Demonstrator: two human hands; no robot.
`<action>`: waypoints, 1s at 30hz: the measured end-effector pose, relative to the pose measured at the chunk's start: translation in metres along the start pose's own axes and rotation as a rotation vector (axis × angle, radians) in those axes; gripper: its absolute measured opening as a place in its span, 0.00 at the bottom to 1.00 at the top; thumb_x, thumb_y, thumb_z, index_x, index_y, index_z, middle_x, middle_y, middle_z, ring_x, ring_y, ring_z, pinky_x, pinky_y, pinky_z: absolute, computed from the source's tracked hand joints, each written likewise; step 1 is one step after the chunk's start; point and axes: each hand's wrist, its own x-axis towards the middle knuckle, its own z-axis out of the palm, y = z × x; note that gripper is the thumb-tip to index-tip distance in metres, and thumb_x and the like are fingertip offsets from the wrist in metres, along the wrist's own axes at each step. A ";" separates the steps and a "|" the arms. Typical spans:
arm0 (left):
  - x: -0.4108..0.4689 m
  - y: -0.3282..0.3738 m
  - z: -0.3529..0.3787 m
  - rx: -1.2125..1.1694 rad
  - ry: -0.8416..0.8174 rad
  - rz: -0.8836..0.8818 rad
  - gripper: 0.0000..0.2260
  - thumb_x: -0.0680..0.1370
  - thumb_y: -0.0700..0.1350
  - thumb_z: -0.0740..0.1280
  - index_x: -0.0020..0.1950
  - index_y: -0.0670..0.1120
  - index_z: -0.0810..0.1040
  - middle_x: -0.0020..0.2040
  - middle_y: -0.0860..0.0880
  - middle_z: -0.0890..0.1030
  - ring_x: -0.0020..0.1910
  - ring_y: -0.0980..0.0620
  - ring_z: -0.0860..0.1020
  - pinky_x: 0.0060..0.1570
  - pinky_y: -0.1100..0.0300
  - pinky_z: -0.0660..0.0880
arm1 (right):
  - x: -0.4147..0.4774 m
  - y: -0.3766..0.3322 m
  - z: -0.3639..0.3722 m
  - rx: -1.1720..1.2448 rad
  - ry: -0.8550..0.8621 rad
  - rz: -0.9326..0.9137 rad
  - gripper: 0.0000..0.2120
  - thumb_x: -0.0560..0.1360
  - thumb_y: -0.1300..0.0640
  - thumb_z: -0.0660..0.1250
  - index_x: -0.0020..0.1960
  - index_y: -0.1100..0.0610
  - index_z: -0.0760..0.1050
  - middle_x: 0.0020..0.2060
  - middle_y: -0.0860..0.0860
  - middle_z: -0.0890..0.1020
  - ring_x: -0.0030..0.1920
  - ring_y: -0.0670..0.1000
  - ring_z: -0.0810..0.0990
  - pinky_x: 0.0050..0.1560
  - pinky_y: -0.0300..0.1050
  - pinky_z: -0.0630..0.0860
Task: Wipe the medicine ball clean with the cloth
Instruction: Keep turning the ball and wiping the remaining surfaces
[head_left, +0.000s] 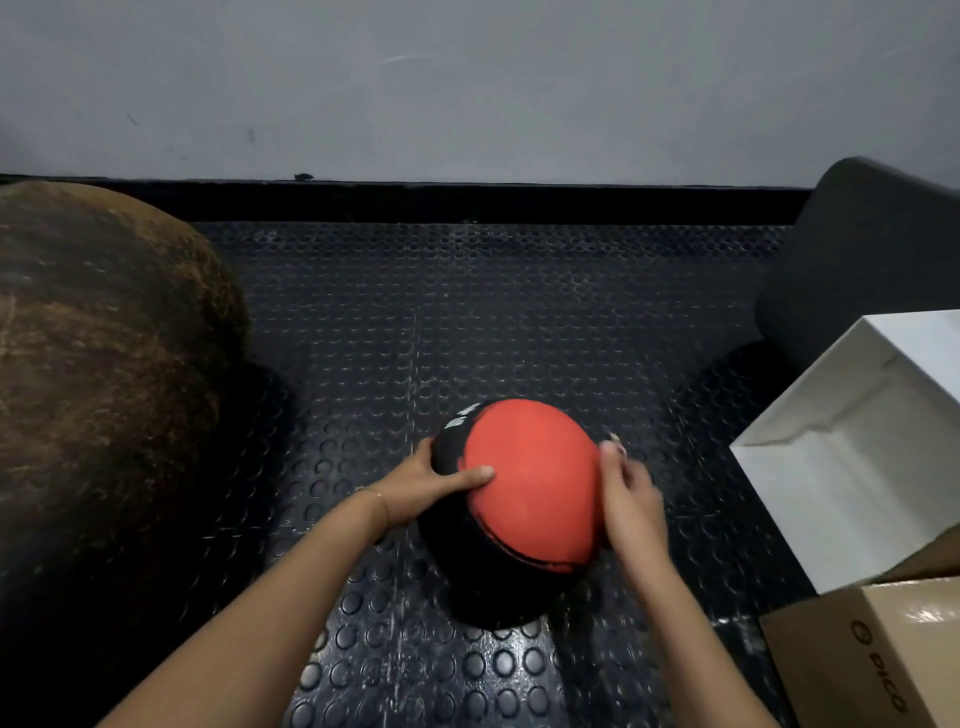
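A red and black medicine ball (530, 493) rests on the studded black rubber floor, low in the middle of the view. My left hand (431, 486) grips its left side, with the thumb laid across the red panel. My right hand (631, 499) presses against the ball's right side with its fingers bunched together. A small pale scrap, seemingly the cloth (613, 440), peeks out at those fingertips; the rest of it is hidden by the hand and the ball.
A large worn brown ball (98, 374) sits at the left. A dark padded block (872, 260) stands at the right by the grey wall. In front of it are an open white box (852, 467) and a cardboard box (878, 654).
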 end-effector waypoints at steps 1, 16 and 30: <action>-0.003 -0.003 -0.005 0.019 -0.020 -0.034 0.36 0.72 0.57 0.70 0.74 0.49 0.57 0.70 0.50 0.69 0.58 0.54 0.69 0.52 0.60 0.70 | -0.004 -0.012 -0.002 -0.165 0.002 -0.074 0.26 0.75 0.36 0.52 0.68 0.48 0.65 0.64 0.58 0.70 0.60 0.61 0.73 0.60 0.54 0.69; -0.044 -0.051 -0.052 0.232 0.191 0.023 0.63 0.45 0.72 0.72 0.76 0.54 0.52 0.74 0.45 0.56 0.72 0.49 0.60 0.73 0.55 0.57 | -0.083 -0.016 0.043 0.252 -0.097 -0.419 0.08 0.77 0.58 0.63 0.51 0.53 0.80 0.44 0.47 0.78 0.45 0.43 0.76 0.45 0.27 0.69; -0.035 -0.041 -0.015 0.343 0.159 0.088 0.56 0.61 0.59 0.78 0.75 0.61 0.41 0.77 0.44 0.41 0.77 0.43 0.47 0.74 0.45 0.55 | -0.053 -0.044 0.048 -0.225 -0.240 -0.571 0.17 0.79 0.51 0.56 0.67 0.49 0.69 0.72 0.50 0.65 0.72 0.52 0.61 0.69 0.47 0.60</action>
